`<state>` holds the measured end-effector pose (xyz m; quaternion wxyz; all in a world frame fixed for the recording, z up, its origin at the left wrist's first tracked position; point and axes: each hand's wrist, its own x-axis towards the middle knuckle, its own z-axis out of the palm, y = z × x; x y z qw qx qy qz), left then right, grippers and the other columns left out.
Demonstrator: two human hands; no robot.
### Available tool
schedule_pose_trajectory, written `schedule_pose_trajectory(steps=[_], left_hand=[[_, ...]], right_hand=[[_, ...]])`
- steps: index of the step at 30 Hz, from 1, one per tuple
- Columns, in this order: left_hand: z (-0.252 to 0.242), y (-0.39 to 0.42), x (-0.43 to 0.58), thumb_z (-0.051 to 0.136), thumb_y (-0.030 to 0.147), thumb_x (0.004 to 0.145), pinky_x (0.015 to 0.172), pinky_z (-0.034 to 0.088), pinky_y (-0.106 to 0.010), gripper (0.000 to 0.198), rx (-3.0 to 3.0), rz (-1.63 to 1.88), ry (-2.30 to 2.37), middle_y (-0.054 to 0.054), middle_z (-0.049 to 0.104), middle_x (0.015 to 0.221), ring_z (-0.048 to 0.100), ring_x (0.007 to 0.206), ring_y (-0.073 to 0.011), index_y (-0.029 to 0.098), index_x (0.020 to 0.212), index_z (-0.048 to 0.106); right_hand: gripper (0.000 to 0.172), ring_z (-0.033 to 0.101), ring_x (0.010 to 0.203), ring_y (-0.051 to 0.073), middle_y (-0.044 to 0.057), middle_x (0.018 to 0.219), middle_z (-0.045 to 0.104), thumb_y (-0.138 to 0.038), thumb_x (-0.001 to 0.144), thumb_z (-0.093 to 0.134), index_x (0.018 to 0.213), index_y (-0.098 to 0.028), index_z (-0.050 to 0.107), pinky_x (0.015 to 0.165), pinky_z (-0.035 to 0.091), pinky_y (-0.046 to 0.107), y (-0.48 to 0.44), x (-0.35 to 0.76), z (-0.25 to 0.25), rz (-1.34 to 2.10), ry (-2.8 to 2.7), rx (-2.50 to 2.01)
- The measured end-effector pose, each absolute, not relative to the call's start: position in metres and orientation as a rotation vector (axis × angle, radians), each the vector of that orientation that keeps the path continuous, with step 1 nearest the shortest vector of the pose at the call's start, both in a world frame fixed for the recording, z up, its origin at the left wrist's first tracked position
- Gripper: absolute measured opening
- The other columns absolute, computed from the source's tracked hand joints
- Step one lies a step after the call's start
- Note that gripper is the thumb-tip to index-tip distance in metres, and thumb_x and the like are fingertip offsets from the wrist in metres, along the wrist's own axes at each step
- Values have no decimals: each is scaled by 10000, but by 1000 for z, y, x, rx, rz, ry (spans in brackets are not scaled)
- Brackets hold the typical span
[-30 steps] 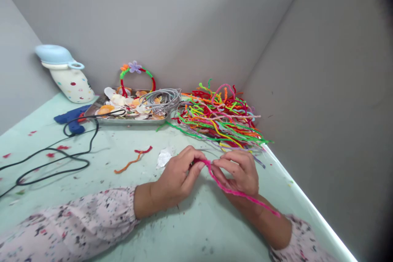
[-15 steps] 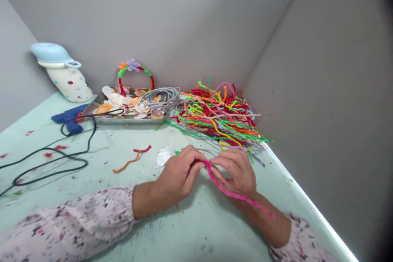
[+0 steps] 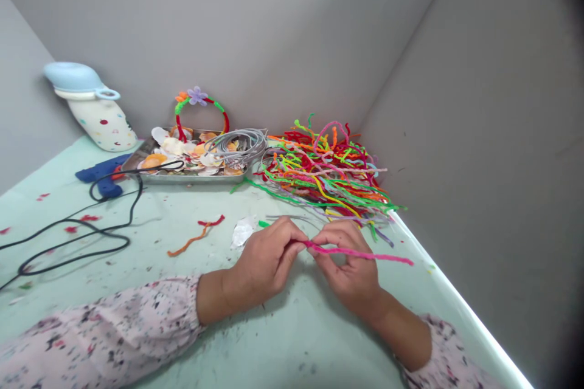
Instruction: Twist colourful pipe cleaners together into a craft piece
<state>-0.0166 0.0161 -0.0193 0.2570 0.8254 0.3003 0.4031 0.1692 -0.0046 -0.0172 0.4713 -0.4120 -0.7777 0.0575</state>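
- Left hand (image 3: 269, 257) and right hand (image 3: 350, 267) pinch the pink fuzzy stem (image 3: 358, 253) where their fingertips meet, over the counter (image 3: 274, 346); its free end extends rightward.
- It looks light, soft, bendable, hardly slippery; best pinched beside the twisting point.
- Beyond lies a coloured stem pile (image 3: 326, 173).

The pale green table (image 3: 292, 340) is carrying a metal tray (image 3: 201, 180), a blue glue gun (image 3: 103, 175), a bottle (image 3: 101, 124) and heaped pipe cleaners (image 3: 326, 173).

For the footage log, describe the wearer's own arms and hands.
The left sleeve and right sleeve are pale pink, scattered with small dark and reddish marks; the left cuff is gathered. The left hand and right hand are ungloved; no watch shows.
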Motion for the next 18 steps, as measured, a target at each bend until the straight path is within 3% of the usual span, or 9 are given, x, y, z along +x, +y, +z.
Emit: schedule_pose_trajectory(steps=[8,18], left_hand=[[-20,17,-16,441,159,925,688,444,-291,106,2312,1110,799,-57,581,846,546,793,-170,170,956,542],[-22,17,-17,434,178,934,695,449,-293,120,2286,1092,836,-55,576,855,549,800,-168,175,963,550]], right_hand=[[44,590,811,183,20,824,611,-228,863,609,821,-217,615,743,476,341,-5,167,-17,397,-1847,-1087],[80,607,848,208,37,857,645,-269,899,549,906,-220,612,792,462,387,-6,168,-16,286,-1907,-1120]])
